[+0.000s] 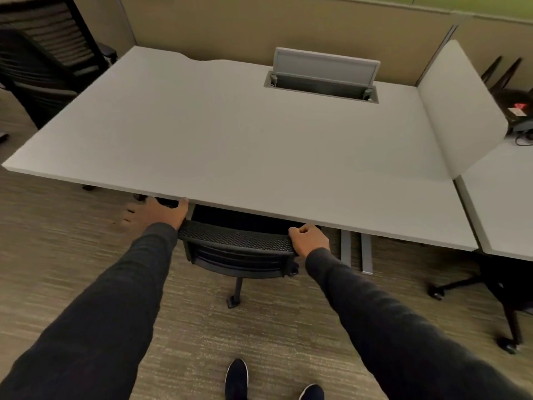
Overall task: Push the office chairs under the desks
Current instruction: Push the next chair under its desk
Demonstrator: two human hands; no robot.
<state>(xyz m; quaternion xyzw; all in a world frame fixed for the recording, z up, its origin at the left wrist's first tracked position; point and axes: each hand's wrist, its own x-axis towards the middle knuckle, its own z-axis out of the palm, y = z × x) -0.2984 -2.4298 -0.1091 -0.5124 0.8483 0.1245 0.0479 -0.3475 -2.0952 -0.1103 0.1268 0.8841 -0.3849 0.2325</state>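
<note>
A black mesh-backed office chair [236, 246] stands tucked under the front edge of a grey desk [230, 140], with only its backrest top and one wheeled leg showing. My right hand [308, 239] is closed on the right corner of the backrest. My left hand [158, 213] is at the left corner of the backrest, fingers spread and blurred, its thumb against the desk edge; whether it grips the chair I cannot tell.
A second black chair [49, 59] stands at the desk's far left. Another chair's wheeled base [490, 295] sits under the neighbouring desk [507, 203] on the right. A cable hatch [323, 76] stands open on the desktop. A white divider panel [458, 111] separates the desks. Carpet lies below.
</note>
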